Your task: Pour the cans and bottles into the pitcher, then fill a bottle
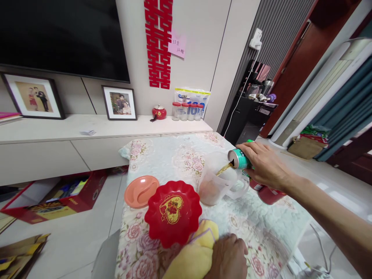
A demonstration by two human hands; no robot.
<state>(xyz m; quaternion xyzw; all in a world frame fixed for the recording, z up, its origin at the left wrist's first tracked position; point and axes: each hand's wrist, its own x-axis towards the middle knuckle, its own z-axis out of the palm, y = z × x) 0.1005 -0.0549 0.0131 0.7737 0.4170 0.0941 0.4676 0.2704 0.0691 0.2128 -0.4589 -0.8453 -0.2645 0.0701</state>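
Observation:
My right hand (pixel 263 161) is wrapped round a green can (pixel 240 158), tilted to the left, and a yellowish liquid runs from its mouth into a translucent plastic pitcher (pixel 210 188). The pitcher stands upright on the flowered tablecloth (pixel 162 151), its handle toward the right. Near the front edge my left hand (pixel 229 257) rests beside a yellow cloth (pixel 193 255); its fingers are curled down and what lies under them is hidden. Left of the pitcher sits a red scalloped dish (pixel 174 213), and beyond it an orange divided plate (pixel 141 191). Red cans (pixel 269 194) stand partly behind my right wrist.
A white cabinet (pixel 116 131) behind the table holds framed photos, a red pot (pixel 159 112) and red-lidded jars (pixel 184 111). On the floor at the left is an open red box (pixel 87 193). Cables (pixel 322 248) lie at the lower right.

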